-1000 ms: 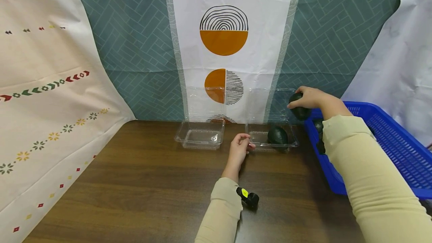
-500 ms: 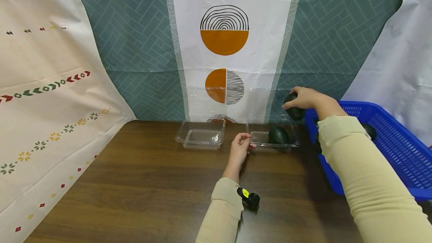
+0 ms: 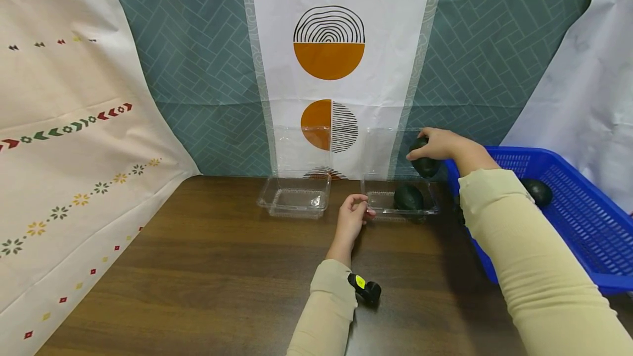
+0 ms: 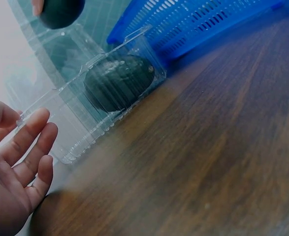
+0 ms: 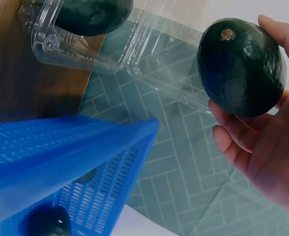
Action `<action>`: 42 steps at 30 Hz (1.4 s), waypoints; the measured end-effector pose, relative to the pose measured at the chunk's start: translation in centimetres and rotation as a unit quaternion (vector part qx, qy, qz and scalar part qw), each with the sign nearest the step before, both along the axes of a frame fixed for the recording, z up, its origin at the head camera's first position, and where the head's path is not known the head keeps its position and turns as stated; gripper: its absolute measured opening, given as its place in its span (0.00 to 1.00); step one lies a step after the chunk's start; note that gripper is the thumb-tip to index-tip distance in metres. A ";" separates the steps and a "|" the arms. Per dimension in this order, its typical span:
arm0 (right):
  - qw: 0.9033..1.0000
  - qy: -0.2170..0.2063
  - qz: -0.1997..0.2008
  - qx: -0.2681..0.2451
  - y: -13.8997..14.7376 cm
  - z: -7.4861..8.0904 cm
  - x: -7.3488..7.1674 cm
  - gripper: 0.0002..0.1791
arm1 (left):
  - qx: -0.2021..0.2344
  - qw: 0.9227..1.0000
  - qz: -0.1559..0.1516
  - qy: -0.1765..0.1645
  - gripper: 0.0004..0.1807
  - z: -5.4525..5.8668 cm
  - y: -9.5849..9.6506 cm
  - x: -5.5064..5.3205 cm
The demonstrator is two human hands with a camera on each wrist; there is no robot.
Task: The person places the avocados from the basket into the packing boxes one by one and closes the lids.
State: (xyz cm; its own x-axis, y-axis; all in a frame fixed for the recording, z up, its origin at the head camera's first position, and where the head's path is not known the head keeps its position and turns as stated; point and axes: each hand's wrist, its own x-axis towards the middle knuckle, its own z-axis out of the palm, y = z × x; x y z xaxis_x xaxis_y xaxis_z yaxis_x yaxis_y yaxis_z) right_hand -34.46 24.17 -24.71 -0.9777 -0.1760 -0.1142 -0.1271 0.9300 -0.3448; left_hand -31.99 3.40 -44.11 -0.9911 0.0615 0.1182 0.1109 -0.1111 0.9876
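Note:
My right hand (image 3: 440, 144) grips a dark green avocado (image 3: 424, 159) above the right clamshell. The right wrist view shows the thumb and fingers round this avocado (image 5: 240, 69), its brown stem scar facing the camera. Another avocado (image 3: 408, 197) lies in the right half of the clear plastic clamshell (image 3: 381, 202), whose lid stands raised at the back. At that clamshell's front left corner, my left hand (image 3: 352, 216) pinches the rim between thumb and index finger. In the left wrist view the other fingers (image 4: 36, 152) are spread loosely beside the clear wall.
A second open clamshell (image 3: 296, 214) stands on the wooden table (image 3: 222, 268) to the left. At the right is a blue perforated basket (image 3: 583, 224) with an avocado (image 3: 538, 192) visible inside. A patterned cloth (image 3: 207, 70) hangs behind the table.
My right hand has carried the avocado left, from beside the basket to over the right clamshell. An avocado in the basket has come into sight behind the sleeve. My left hand stays put.

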 end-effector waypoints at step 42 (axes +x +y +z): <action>0.998 0.001 0.001 -0.061 -3.6 -2.3 -0.9 0.40 | 0.056 0.998 0.016 -0.018 0.12 0.0 0.2 -0.2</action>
State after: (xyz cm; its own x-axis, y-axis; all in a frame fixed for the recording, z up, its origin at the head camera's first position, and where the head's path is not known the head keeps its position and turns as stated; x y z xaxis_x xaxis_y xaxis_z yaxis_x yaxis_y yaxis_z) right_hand -35.34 20.60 -26.98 -0.9778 -0.1898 -0.0893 -0.1295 0.8812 -0.4547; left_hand -32.15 3.57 -44.14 -0.9961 0.0176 0.0867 0.0808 -0.2187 0.9724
